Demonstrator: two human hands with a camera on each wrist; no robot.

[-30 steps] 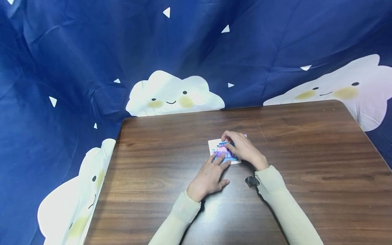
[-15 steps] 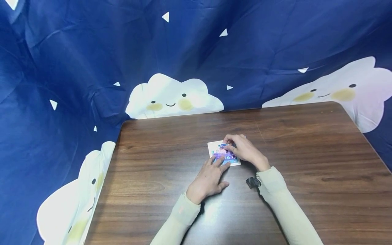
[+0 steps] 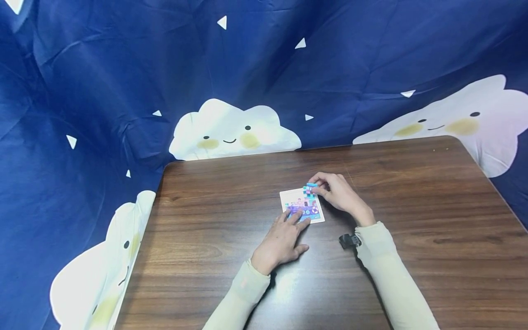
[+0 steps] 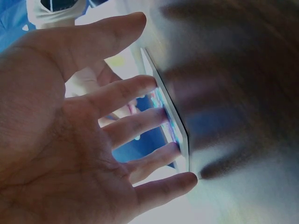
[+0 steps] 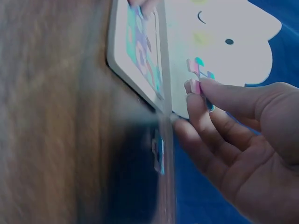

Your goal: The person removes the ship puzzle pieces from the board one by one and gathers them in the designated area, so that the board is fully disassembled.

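A small square jigsaw board (image 3: 290, 196) with a white border and a purple, pink and blue ship picture lies flat on the table. My left hand (image 3: 280, 239) rests its spread fingertips on the board's near left part; in the left wrist view the fingers (image 4: 135, 122) are fairly straight and touch its face. Thumb and fingers of my right hand (image 3: 340, 195) pinch a blue and pink jigsaw piece (image 3: 310, 189), raised over the board's far right corner. The right wrist view shows this jigsaw piece (image 5: 196, 86) tilted and clear of the board.
Another jigsaw piece (image 5: 159, 154) lies on the table beside the board in the right wrist view; the right hand hides it in the head view. Brown wooden table (image 3: 206, 220) surrounds the board. A blue curtain (image 3: 264, 55) with white clouds hangs behind.
My right hand has lifted the jigsaw piece off the board's upper area and shifted right and away, uncovering more of the picture. The left hand has stayed on the board.
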